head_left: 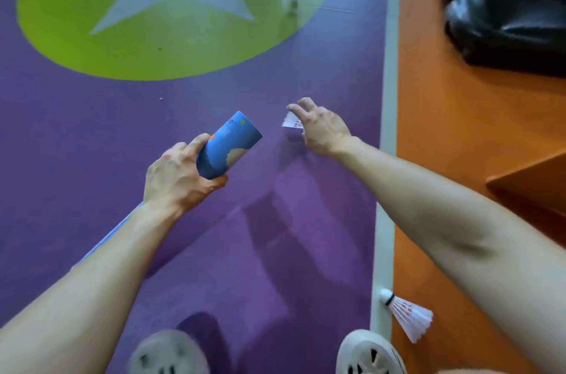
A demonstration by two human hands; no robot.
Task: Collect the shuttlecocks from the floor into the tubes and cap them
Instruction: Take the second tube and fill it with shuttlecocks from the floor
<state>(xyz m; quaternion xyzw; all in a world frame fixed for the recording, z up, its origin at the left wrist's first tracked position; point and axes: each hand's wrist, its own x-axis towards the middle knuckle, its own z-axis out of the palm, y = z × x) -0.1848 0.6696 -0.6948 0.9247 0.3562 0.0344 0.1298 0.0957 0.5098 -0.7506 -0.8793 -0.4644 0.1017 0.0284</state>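
My left hand (177, 173) grips a blue cardboard tube (228, 145) near its upper end, and the tube runs back under my forearm. To its right, my right hand (321, 128) holds a white feathered shuttlecock (291, 121) in its fingertips, a short gap from the tube's end. A second white shuttlecock (407, 314) lies on the floor by the white line, next to my right shoe. A third shuttlecock (290, 2), blurred, stands on the green circle far ahead.
The floor is purple court mat (92, 144) with a green circle and a pale star. A white line (389, 98) divides it from an orange strip on the right. Black bags (505, 6) sit at the top right. My white shoes (367, 355) show at the bottom.
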